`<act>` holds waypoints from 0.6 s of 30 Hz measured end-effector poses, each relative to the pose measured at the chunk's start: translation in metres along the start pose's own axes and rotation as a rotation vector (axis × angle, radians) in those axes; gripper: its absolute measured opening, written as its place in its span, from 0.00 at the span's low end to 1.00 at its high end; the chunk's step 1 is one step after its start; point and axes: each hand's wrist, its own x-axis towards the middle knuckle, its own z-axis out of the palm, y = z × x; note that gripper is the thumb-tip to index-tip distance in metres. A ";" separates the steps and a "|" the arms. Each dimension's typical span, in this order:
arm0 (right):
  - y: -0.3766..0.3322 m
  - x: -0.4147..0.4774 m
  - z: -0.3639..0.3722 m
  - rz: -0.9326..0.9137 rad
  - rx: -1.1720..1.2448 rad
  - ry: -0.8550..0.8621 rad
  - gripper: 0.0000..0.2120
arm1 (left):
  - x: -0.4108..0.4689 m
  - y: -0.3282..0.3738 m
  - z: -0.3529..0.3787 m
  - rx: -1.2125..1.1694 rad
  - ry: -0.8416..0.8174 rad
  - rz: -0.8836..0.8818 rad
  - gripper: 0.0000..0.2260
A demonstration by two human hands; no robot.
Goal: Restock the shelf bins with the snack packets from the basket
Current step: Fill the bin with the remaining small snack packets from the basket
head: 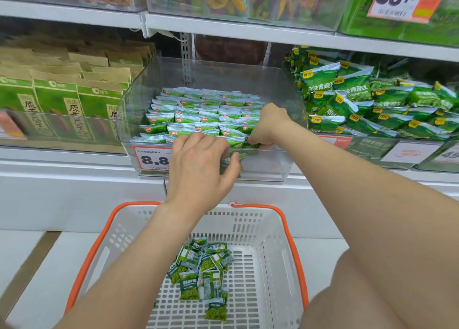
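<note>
Left hand is at the bin's front rim, fingers curled, pinching one packet. Right hand is inside the bin, fingers bent down, gripping a front-row packet.

The bin holds about six rows of upright packets. The basket below it holds roughly a dozen loose ones; overlap prevents an exact count.

The left hand partly covers the bin's price tag. Larger green bags lie to the right of the bin, paper bags to the left.

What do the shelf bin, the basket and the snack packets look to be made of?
Shelf bin: clear glossy plastic, perhaps acrylic; its contents show through the walls. Basket: matt white moulded plastic, with slotted walls and an orange rim. Snack packets: thin printed film, probably plastic, slightly shiny, with flat sealed ends.
</note>
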 end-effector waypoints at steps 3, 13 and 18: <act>0.004 0.001 0.004 -0.037 0.028 0.013 0.07 | 0.000 -0.001 0.001 -0.006 0.000 0.005 0.11; 0.003 -0.048 -0.019 -0.267 -0.095 0.362 0.04 | 0.000 -0.006 -0.003 -0.049 -0.009 0.067 0.09; -0.005 -0.100 -0.024 -0.542 0.015 0.409 0.09 | -0.013 -0.005 -0.006 -0.078 0.241 0.146 0.07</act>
